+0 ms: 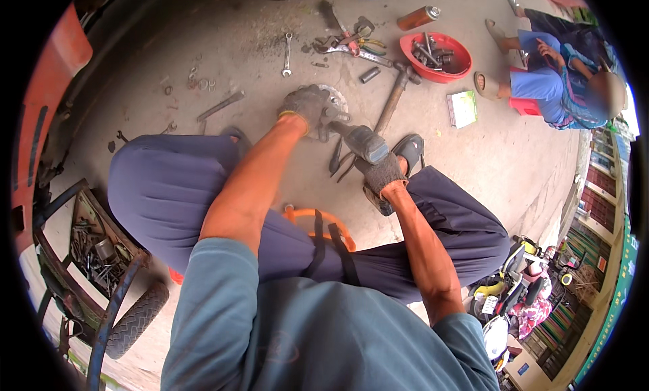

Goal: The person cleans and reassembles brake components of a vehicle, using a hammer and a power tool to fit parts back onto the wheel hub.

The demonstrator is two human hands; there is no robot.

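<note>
Left hand (303,105), gloved, lay at the left side of a round metal plate (336,95) on the concrete floor (439,147); its fingers curled down, whether gripping I could not tell. Right hand (382,175), nearer and to the right, had fingers wrapped about a dark tool (366,145). The tool's long axis slanted far-left toward the plate; left hand was closer to the plate.

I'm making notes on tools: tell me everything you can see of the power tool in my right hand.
The power tool is dark, with a rounded grey-blue rear end; its casing looks like plastic. The gloved right hand grips it and hides most of its handle. Its nose points up-left in the picture, toward the round metal part by the gloved left hand; contact there is unclear.
</note>
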